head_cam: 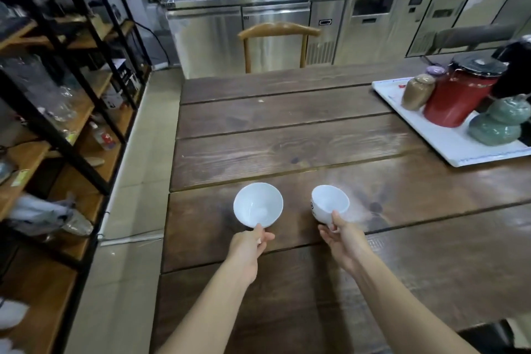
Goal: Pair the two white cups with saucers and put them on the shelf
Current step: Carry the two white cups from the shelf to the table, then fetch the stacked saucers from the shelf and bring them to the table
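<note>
Two white cups are held over the dark wooden table (287, 152). My left hand (250, 244) pinches the near rim of the left white cup (258, 205), which is empty and tilted toward me. My right hand (340, 236) grips the handle side of the right white cup (330, 202), also empty, with a dark print on its outer wall. Whether the cups touch the table I cannot tell. No saucers are in view. The black-framed shelf (71, 112) with wooden boards stands to the left, across a strip of floor.
A white tray (459, 146) at the table's right holds a red pot (457, 98), a brown jar (416, 92) and a green ceramic jar (500, 121). A wooden chair (278, 31) stands at the far edge. Steel counters line the back wall. The shelf boards carry glassware and clutter.
</note>
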Motion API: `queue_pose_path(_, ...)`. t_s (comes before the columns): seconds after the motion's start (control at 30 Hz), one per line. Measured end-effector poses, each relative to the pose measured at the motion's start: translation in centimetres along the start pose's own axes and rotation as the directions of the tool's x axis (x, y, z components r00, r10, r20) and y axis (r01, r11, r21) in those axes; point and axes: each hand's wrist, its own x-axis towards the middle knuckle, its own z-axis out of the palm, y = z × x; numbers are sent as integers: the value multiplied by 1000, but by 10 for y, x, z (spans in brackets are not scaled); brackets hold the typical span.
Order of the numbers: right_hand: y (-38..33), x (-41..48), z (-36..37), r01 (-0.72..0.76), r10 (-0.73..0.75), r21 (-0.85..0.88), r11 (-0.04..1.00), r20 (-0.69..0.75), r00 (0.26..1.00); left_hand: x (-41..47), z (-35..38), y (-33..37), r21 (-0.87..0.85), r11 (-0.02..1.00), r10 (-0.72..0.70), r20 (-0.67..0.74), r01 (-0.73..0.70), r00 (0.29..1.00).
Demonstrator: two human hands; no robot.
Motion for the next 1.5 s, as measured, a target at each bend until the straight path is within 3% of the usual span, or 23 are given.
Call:
queue_pose_path(0.2, 2, 5, -14, -12, 18, -102, 995, 64, 998, 10, 6, -11, 38, 999, -23, -53, 25, 998)
queue_pose_path(0.47, -5, -6, -27, 13, -4, -430, 903, 21, 1000, 2, 0, -19, 150, 989, 11, -53, -3, 999)
queue_pose_path(0.67, -29, -1, -49, -8, 19, -499, 867, 15, 1000, -16, -5, -9, 238, 971, -26, -33, 33, 999)
queue_pose_path(0.8, -61, -9, -58, 144, -148, -644, 751, 49, 988, -35, -12, -1, 364, 927, 138, -112, -89, 984)
queue_pose_path(0.9, -82, -33, -48, 377, -364, -758, 533, 197, 910, -54, -19, 5, 599, 753, 449, -165, -272, 878)
queue_pose_path(1.03, -85, -90, -26, 642, -500, -721, 262, 468, 729, -89, -26, 7, 862, 388, 785, -124, -326, 607)
queue_pose_path(1.13, -68, -125, -9, 729, -530, -684, -26, 628, 570, -111, -36, 2, 924, 197, 907, -45, -328, 420)
queue_pose_path(1.23, -45, -153, 9, 778, -500, -609, -153, 727, 470, -127, -63, -9, 932, 145, 941, -27, -331, 338)
queue_pose_path(1.37, -8, -200, 37, 833, -464, -498, -240, 813, 352, -161, -125, -28, 927, 183, 964, -103, -329, 244)
queue_pose_path(1.5, 51, -257, 70, 882, -393, -371, -291, 887, 243, -207, -205, -54, 934, 227, 965, -178, -274, 193)
